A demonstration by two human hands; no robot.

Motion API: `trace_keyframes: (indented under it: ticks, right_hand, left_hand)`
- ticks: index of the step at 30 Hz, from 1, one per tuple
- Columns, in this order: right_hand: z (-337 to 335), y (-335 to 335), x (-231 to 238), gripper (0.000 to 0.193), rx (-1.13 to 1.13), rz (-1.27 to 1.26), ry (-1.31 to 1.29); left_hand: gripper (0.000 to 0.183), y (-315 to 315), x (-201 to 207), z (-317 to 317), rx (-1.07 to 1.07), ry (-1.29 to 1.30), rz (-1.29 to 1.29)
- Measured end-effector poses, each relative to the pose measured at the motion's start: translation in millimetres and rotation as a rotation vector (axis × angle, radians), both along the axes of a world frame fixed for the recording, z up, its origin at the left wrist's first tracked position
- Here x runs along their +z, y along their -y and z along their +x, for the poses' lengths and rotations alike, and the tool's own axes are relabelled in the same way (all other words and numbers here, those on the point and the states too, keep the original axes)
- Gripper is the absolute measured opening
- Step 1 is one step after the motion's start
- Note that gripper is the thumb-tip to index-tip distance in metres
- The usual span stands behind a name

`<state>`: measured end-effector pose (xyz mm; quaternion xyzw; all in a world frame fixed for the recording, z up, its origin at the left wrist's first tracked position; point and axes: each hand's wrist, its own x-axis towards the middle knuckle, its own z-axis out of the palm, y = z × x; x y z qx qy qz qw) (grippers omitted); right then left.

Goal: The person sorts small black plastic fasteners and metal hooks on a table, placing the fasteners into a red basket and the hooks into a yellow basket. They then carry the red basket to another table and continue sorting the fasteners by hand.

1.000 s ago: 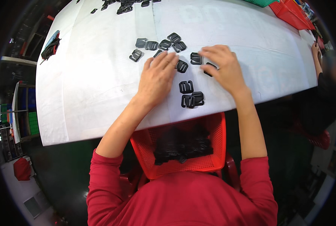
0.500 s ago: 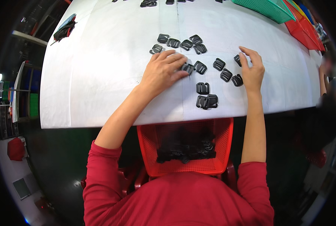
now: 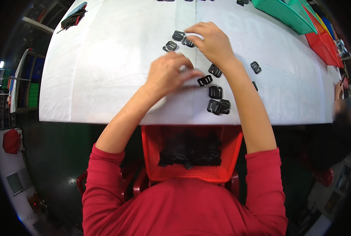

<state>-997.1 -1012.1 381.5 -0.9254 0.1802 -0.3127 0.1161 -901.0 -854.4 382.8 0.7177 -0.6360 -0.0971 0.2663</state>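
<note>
Black plastic strap buckles lie on the white table. My left hand [image 3: 167,72], slightly smeared by motion, hovers left of one tilted buckle [image 3: 204,80]; its thumb tip is close by, and a gap shows between thumb and fingers. Farther off, my right hand [image 3: 212,43] reaches left with thumb and fingers apart over a buckle [image 3: 188,41], partly hidden by the thumb. Beside that lie two more buckles [image 3: 178,35]. Under my right forearm another buckle [image 3: 214,70] is partly covered. Nearer me sit a single buckle [image 3: 215,92] and an overlapping pair [image 3: 218,106].
A red basket [image 3: 152,157] holding many black pieces stands below the table edge. On the right lie a loose buckle [image 3: 256,67], a green basket [image 3: 285,17] and a red bin [image 3: 323,45]. Dark cloth items [image 3: 74,18] rest far left. Another person's arm [image 3: 338,92] shows at right.
My right hand has swung left and away from me, from the right-hand buckles to the far group. Fewer buckles show there and on the right. My left hand stays in nearly the same place.
</note>
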Motion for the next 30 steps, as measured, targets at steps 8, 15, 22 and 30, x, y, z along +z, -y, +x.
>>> trace_keyframes:
  ticks: [8,15,22,30]
  right_hand:
    - [60,14,-2,0.026,-0.082,0.158,-0.281]
    - [-72,98,-17,0.038,-0.293,0.207,-0.061]
    - [-178,106,-45,0.049,-0.349,0.262,-0.159]
    - [-89,30,-45,0.060,-0.147,0.127,-0.276]
  left_hand:
    - [0.023,12,-36,55,0.308,-0.117,-0.252]
    - [0.039,1,-61,86,0.413,0.024,-0.277]
    - [0.067,53,-70,83,0.264,0.270,-0.084]
    - [0.057,79,-51,43,-0.127,0.153,-0.063]
